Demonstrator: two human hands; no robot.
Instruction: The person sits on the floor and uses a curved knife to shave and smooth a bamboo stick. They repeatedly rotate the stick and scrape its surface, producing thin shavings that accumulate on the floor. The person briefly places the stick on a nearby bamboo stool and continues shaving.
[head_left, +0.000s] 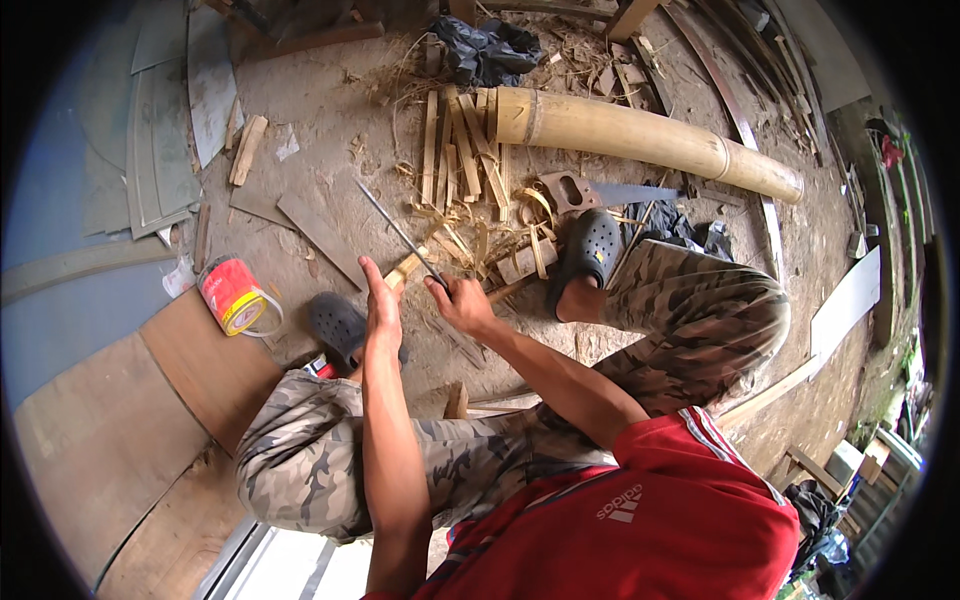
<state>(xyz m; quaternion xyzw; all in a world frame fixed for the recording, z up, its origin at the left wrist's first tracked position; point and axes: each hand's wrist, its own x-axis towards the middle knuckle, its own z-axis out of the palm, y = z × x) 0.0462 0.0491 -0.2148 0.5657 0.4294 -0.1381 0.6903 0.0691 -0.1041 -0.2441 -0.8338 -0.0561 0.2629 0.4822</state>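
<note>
- Left hand [381,298] nearest the lens, fingers pressed together around a bamboo strip [405,268], held upright over dirt ground [330,110].
- Right hand [460,300] just beside it, fingers curled tight on knife [398,232]; blade ran up-left against the strip.
- Split slats [460,150], handsaw [590,192], bamboo pole [650,135] beyond.

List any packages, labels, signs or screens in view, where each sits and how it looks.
Can: on its side on the ground, left of the left hand; cylinder, red label with a yellow band.
Paper scrap: on the ground, upper left; small, pale.
No signs or screens.
</note>
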